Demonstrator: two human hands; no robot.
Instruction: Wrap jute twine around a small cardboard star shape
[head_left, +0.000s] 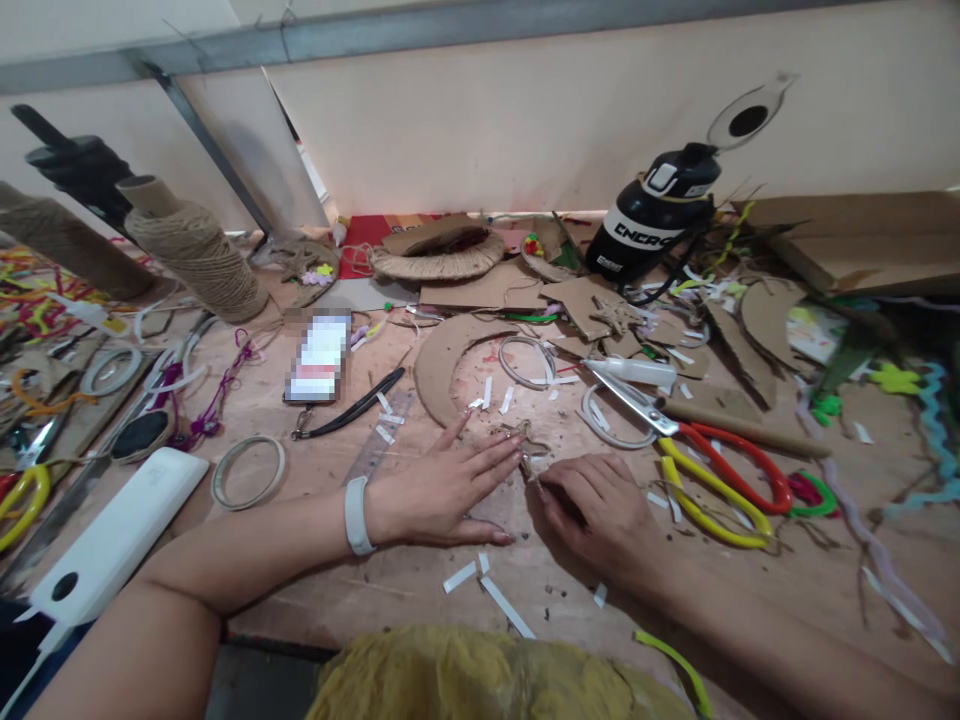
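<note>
A small star-like shape wrapped in brown twine (531,440) lies on the work table between my hands. My left hand (454,490), palm down with fingers stretched and spread, rests on the table, its fingertips against the star's left side. Curled at the star's lower end, my right hand (600,510) pinches it between thumb and fingers; the exact grip is partly hidden. Just beyond is a cardboard crescent (436,370). Large scissors with red and yellow handles (667,425) lie open to the right of my right hand.
A phone (321,358), a tape roll (249,472) and a white power bank (116,540) are on the left. Behind stand a twine spool (195,250) and a black bottle (645,220) with its lid up. Cardboard scraps (480,288) and paper strips (506,605) lie scattered.
</note>
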